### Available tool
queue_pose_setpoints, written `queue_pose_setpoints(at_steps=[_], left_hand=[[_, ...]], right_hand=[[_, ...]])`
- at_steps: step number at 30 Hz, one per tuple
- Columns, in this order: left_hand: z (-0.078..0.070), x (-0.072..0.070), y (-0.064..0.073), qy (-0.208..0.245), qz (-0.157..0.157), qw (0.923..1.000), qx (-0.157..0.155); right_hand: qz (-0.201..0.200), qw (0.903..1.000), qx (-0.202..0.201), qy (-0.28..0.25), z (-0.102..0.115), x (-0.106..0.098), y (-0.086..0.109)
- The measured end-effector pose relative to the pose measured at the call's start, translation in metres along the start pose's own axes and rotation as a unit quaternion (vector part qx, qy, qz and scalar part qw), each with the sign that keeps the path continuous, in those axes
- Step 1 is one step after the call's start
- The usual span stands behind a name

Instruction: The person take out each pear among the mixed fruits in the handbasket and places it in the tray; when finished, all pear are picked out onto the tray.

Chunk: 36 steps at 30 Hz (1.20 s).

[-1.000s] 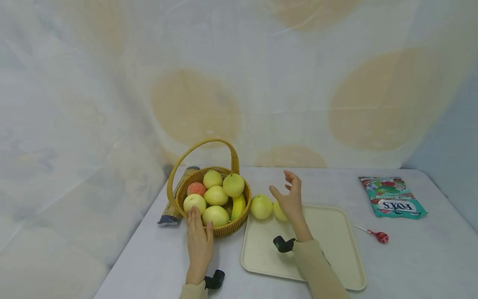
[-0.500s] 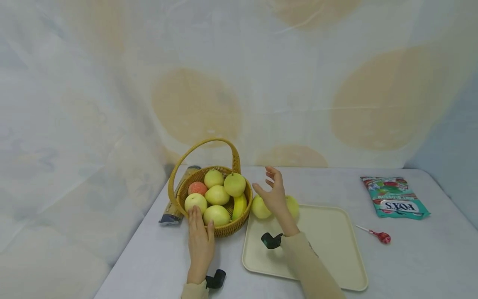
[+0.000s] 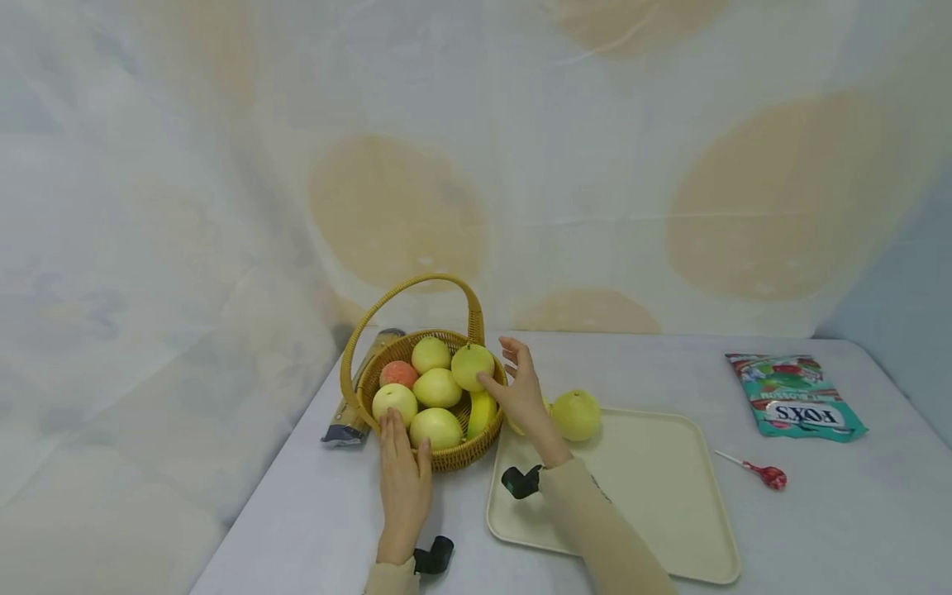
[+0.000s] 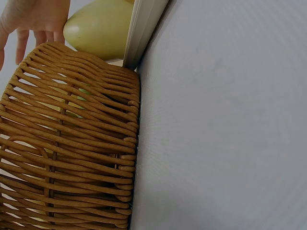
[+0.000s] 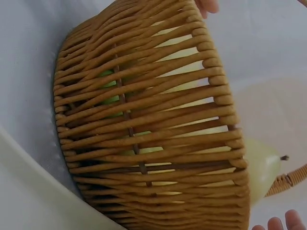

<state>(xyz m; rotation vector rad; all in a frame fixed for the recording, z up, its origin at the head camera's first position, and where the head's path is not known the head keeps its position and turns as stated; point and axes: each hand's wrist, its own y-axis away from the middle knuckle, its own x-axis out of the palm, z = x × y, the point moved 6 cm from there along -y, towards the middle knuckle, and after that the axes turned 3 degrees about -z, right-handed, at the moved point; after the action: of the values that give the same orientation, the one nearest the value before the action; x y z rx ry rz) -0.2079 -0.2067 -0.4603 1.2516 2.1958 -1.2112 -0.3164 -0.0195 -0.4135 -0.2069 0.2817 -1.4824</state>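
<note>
A wicker basket with a tall handle holds several yellow-green pears, a red-orange fruit and a banana. My left hand lies at the basket's near side, with straight fingers touching the rim and the fruit beside it. At the right rim, my right hand has its thumb against or just in front of a stemmed pear, its other fingers raised and spread beyond it. The right wrist view shows this pear above the rim, with fingertips close below.
A cream tray sits right of the basket, with a yellow-green pear at its far left corner and another mostly hidden behind my right hand. Farther right lie a red lollipop and a teal FOX'S bag. A long packet lies left of the basket.
My right hand has moved left from above the tray's pears to the pear at the basket's right rim. The left hand stays at the near rim.
</note>
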Motion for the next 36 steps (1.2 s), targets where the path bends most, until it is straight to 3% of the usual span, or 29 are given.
queue_pose_setpoints(at_steps=[7, 17, 27, 36], left_hand=[[0.000, 0.001, 0.000, 0.007, -0.010, 0.9999, 0.003], [-0.002, 0.003, 0.000, 0.007, -0.003, 1.0000, -0.004], [-0.004, -0.001, 0.000, 0.007, -0.010, 0.9999, 0.008], [0.003, 0.000, -0.001, 0.017, -0.006, 0.9997, -0.014]], right_hand=[[0.007, 0.9999, 0.007, 0.011, 0.001, 0.012, -0.004], [-0.008, 0.9985, 0.039, 0.039, -0.015, 0.026, -0.016], [-0.018, 0.9952, 0.029, 0.092, -0.015, 0.032, -0.021], [-0.015, 0.9894, 0.005, 0.145, -0.015, 0.037, -0.026]])
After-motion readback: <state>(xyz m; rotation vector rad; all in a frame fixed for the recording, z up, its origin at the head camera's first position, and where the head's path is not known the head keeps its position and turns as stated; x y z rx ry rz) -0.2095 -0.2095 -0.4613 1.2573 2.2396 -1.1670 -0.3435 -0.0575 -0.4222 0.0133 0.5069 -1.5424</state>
